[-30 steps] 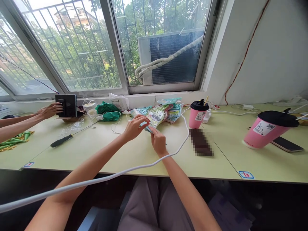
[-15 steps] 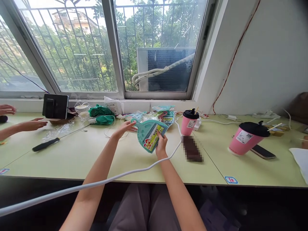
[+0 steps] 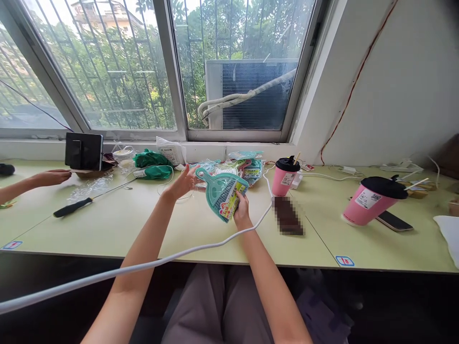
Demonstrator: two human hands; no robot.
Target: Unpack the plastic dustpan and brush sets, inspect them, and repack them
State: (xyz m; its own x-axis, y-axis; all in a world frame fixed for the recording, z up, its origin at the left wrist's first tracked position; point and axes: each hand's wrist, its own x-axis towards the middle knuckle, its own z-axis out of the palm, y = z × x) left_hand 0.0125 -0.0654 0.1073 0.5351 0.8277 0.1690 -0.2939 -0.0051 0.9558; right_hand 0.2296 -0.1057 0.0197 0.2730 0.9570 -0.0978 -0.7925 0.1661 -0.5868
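My right hand point(image 3: 241, 209) grips the lower right edge of a teal mini dustpan point(image 3: 212, 191), thumb on the front. A yellow printed label point(image 3: 231, 200) and a grey ribbed part show on its face, and the dustpan is tilted with its looped handle at the upper left. Beside that handle, my left hand point(image 3: 181, 184) is open, its fingers spread; whether a fingertip touches the handle or the clear plastic behind it, I cannot tell. Behind the dustpan lies a pile of plastic-wrapped teal and pink pieces point(image 3: 253, 169).
A white cable point(image 3: 193, 249) crosses in front of my forearms. Pink cups point(image 3: 283, 179) stand to the right, by a phone point(image 3: 394, 220). Leftward are a black-handled rod point(image 3: 73, 207), green plastic point(image 3: 154, 165), a tablet on a stand point(image 3: 84, 152) and another person's hand point(image 3: 53, 177).
My left hand has opened and shifted slightly left from the dustpan's handle. The right hand keeps its grip. One of the other person's hands has left view, and the camera has tilted slightly down.
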